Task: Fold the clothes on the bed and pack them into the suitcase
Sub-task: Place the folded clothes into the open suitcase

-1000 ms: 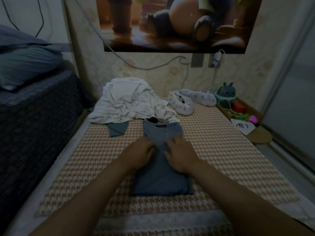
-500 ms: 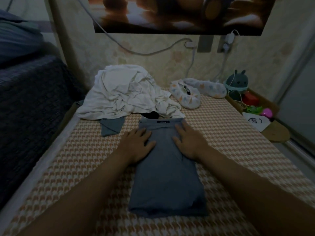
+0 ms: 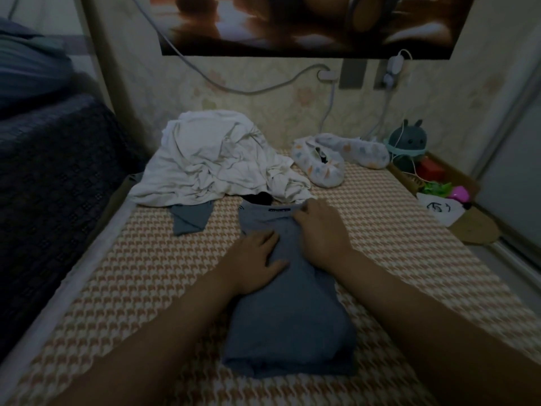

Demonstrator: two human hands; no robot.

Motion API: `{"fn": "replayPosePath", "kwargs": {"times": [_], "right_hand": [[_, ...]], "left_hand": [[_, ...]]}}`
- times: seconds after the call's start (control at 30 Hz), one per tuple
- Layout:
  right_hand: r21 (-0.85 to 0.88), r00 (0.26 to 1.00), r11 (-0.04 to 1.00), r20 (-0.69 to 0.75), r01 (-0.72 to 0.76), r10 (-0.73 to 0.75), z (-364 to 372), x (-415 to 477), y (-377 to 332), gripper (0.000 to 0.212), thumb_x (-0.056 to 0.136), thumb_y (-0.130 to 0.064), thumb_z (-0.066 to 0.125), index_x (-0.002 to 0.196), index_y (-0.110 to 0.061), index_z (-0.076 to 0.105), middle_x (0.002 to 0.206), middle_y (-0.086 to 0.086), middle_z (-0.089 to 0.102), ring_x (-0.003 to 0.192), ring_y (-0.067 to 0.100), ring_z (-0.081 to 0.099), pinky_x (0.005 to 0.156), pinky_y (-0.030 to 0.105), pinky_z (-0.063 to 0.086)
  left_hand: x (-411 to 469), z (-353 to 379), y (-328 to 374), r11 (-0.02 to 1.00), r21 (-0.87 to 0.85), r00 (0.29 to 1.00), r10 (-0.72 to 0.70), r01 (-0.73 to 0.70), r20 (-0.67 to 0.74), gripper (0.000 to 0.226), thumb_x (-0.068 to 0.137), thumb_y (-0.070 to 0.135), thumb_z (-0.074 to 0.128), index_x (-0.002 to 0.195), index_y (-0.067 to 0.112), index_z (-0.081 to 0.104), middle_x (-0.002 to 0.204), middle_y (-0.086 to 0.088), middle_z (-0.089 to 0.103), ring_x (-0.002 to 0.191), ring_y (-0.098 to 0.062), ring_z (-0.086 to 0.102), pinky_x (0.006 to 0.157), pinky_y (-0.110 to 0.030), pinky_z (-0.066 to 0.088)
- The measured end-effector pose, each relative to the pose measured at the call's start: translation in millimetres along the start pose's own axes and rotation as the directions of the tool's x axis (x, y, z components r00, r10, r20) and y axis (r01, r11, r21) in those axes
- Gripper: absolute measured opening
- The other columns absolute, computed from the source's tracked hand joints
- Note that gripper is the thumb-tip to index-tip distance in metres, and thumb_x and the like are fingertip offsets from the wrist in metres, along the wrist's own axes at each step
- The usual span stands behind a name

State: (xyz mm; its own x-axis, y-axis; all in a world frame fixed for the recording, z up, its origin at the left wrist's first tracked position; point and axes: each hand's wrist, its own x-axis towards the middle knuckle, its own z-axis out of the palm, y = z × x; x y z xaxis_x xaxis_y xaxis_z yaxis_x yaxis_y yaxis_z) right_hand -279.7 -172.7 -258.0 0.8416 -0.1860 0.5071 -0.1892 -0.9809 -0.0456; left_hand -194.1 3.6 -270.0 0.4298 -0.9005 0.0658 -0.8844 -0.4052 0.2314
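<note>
Bed (image 3: 140, 276) left edge runs 7 to 11 o'clock; bare cover beside it. White pile (image 3: 216, 159) at 11 o'clock. Grey shirt (image 3: 287, 323) centre of the bed, long axis 6–12, collar toward 12, touching the pile. Left hand (image 3: 254, 259) flat on it, grip spread. Right hand (image 3: 322, 230) at the collar, grip curled, pinching cloth. Slippers (image 3: 325, 168) at 1 o'clock. Open cover at 3–4 o'clock.
</note>
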Motion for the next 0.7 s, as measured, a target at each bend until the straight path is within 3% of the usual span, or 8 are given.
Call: {"fn": "replayPosePath", "kwargs": {"times": [0.1, 0.2, 0.27, 0.4, 0.47, 0.53, 0.6, 0.7], "right_hand": [[0.231, 0.963, 0.973, 0.258, 0.015, -0.076, -21.1, -13.1, -28.3, 0.028, 0.094, -0.021, 0.046, 0.104, -0.007, 0.068, 0.108, 0.015, 0.064, 0.097, 0.029, 0.057, 0.084, 0.046, 0.049], [0.122, 0.770, 0.992, 0.636, -0.038, -0.048, -37.2, -43.0, -48.1, 0.061, 0.104, -0.038, 0.029, 0.154, -0.008, 0.013, 0.162, 0.010, 0.009, 0.148, 0.024, 0.011, 0.121, 0.042, 0.011], [0.088, 0.767, 0.996, 0.638, 0.010, -0.064, -42.6, -62.1, -53.3, 0.068, 0.104, -0.044, 0.024, 0.154, -0.011, -0.006, 0.162, 0.007, -0.011, 0.150, 0.020, -0.007, 0.122, 0.037, -0.003], [0.019, 0.799, 0.998, 0.599, 0.056, -0.056, -50.3, -75.3, -54.6, 0.066, 0.104, -0.043, 0.026, 0.155, -0.011, -0.003, 0.162, 0.008, -0.011, 0.149, 0.022, -0.007, 0.119, 0.033, -0.006], [0.040, 0.841, 0.988, 0.521, 0.147, -0.146, -57.5, -81.2, -58.7, 0.060, 0.102, -0.037, 0.030, 0.154, -0.010, 0.019, 0.160, 0.014, 0.013, 0.146, 0.031, 0.016, 0.120, 0.040, 0.013], [0.075, 0.885, 0.971, 0.400, 0.229, -0.240, -69.0, -87.7, -67.5, 0.053, 0.093, -0.036, 0.035, 0.137, -0.010, 0.050, 0.133, 0.016, 0.048, 0.119, 0.031, 0.046, 0.102, 0.043, 0.041], [0.124, 0.874, 0.965, 0.408, 0.232, -0.263, -87.7, -99.1, -74.5, 0.050, 0.089, -0.046, 0.043, 0.127, -0.016, 0.055, 0.113, 0.007, 0.048, 0.103, 0.022, 0.044, 0.088, 0.037, 0.043], [0.132, 0.819, 0.951, 0.484, 0.281, -0.309, -100.1, -121.7, -75.8, 0.075, 0.079, -0.070, 0.046, 0.136, -0.022, 0.043, 0.116, 0.004, 0.042, 0.104, 0.019, 0.040, 0.088, 0.035, 0.040]], "left_hand": [[-15.6, 0.2, 10.2, 0.998, 0.052, 0.992, -0.053, 0.047, 0.117, 0.085, 0.093, 0.068, 0.019, 0.154, 0.014, -0.005, 0.162, -0.003, -0.008, 0.149, -0.016, -0.007, 0.120, -0.035, -0.006], [-37.7, -2.0, 16.1, 0.997, 0.045, 0.986, -0.067, 0.061, 0.150, 0.110, 0.071, 0.084, -0.009, 0.153, 0.011, -0.008, 0.161, -0.007, -0.012, 0.148, -0.018, -0.010, 0.120, -0.032, -0.006], [-53.4, -1.8, 19.9, 0.998, 0.045, 0.987, -0.045, 0.038, 0.157, 0.119, 0.061, 0.085, -0.019, 0.153, 0.010, -0.009, 0.161, -0.008, -0.013, 0.148, -0.018, -0.009, 0.117, -0.027, -0.009], [-78.1, -9.0, 29.5, 0.996, 0.089, 0.982, 0.004, -0.021, 0.189, 0.103, 0.077, 0.080, 0.002, 0.154, 0.011, -0.007, 0.161, -0.007, -0.013, 0.149, -0.019, -0.008, 0.115, -0.025, -0.009], [-90.3, -16.2, 33.9, 0.994, 0.078, 0.977, 0.065, -0.082, 0.202, 0.089, 0.091, 0.069, 0.027, 0.155, 0.015, -0.004, 0.162, -0.002, -0.006, 0.149, -0.019, 0.001, 0.120, -0.029, 0.001], [-103.1, -27.2, 37.4, 0.989, 0.067, 0.975, 0.120, -0.135, 0.189, 0.088, 0.088, 0.068, 0.043, 0.154, 0.019, 0.012, 0.158, 0.002, 0.013, 0.142, -0.020, 0.019, 0.117, -0.032, 0.018], [-115.1, -38.2, 42.0, 0.981, 0.094, 0.977, 0.156, -0.170, 0.145, 0.083, 0.076, 0.074, 0.053, 0.140, 0.024, 0.036, 0.137, 0.001, 0.033, 0.121, -0.018, 0.034, 0.104, -0.034, 0.034], [-125.6, -43.3, 47.2, 0.951, 0.176, 0.965, 0.236, -0.253, 0.112, 0.074, 0.063, 0.073, 0.061, 0.117, 0.026, 0.044, 0.110, 0.003, 0.039, 0.098, -0.015, 0.038, 0.084, -0.033, 0.040]]}}
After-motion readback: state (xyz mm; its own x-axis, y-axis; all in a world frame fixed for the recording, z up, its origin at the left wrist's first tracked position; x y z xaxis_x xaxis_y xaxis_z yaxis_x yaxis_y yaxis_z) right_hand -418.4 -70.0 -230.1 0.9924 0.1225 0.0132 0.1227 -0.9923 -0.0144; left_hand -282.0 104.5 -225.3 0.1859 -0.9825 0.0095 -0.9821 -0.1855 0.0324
